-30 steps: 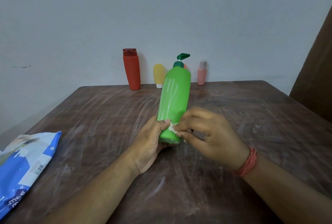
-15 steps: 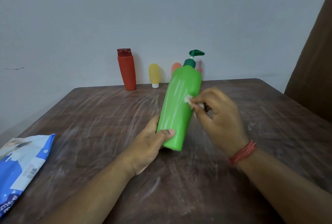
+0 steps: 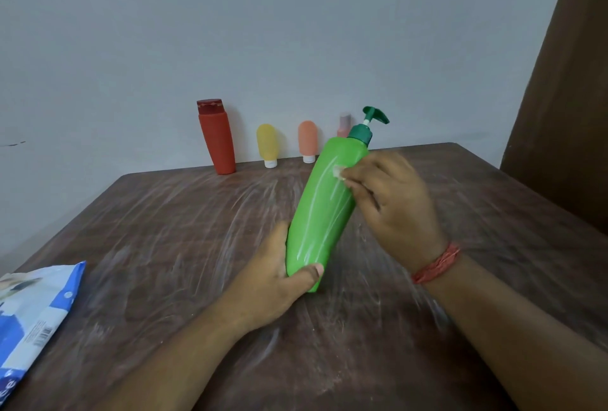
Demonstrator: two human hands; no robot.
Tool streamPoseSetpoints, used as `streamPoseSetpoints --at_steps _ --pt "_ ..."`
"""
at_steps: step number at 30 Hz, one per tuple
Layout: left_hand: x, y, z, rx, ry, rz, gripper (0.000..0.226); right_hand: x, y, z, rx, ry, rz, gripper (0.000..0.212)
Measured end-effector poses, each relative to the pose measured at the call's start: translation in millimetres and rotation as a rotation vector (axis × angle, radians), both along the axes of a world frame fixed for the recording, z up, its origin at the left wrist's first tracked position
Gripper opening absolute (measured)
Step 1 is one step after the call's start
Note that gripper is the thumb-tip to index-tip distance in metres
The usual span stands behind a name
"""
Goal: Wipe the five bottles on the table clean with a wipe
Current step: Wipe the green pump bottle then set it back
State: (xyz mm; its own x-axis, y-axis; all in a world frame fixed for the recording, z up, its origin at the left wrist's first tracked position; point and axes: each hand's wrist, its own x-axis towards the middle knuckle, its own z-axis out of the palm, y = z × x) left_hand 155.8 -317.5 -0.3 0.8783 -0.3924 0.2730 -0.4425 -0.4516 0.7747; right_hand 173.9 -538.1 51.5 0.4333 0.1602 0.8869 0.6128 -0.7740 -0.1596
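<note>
My left hand [image 3: 273, 282] grips the base of a tall green pump bottle [image 3: 324, 209], which tilts up and to the right over the middle of the table. My right hand [image 3: 391, 206] pinches a small white wipe [image 3: 338, 171] and presses it against the bottle's upper side, just below the dark green pump. Along the back edge by the wall stand a red bottle [image 3: 217, 137], a small yellow tube [image 3: 267, 145], an orange tube [image 3: 308, 141] and a pink bottle [image 3: 343, 124], the last partly hidden behind the green one.
The dark wooden table [image 3: 164, 229] is streaked with pale smears. A blue and white wipes packet [image 3: 29, 321] lies at its front left edge. A brown panel [image 3: 572, 81] rises at the right. A grey wall closes off the back.
My right hand has slid the wipe from the bottle's base up to its upper part. The bottle has tilted further to the right, uncovering the orange tube.
</note>
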Motion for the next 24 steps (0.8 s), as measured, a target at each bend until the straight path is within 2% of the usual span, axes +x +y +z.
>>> streamPoseSetpoints --at_steps 5,8,11,16,21,24 --pt "2 -4 -2 0.137 -0.119 0.031 0.042 -1 -15 10 0.221 -0.019 -0.126 0.011" --pt "2 -6 -2 0.159 -0.172 0.055 0.038 -4 -8 9 0.113 -0.002 -0.084 0.014" --pt "2 -5 -1 0.185 -0.214 0.086 0.044 -6 -3 11 -0.040 -0.035 -0.079 0.014" --pt "1 -10 -3 0.262 -0.338 0.092 0.044 -6 -13 20 0.111 0.000 -0.211 0.015" --pt "4 -10 -3 0.212 -0.302 0.132 0.042 -12 12 9 -0.197 0.041 -0.074 0.014" --pt "4 -12 -5 0.264 -0.348 0.124 0.044 -5 2 14 -0.052 0.020 -0.161 0.015"
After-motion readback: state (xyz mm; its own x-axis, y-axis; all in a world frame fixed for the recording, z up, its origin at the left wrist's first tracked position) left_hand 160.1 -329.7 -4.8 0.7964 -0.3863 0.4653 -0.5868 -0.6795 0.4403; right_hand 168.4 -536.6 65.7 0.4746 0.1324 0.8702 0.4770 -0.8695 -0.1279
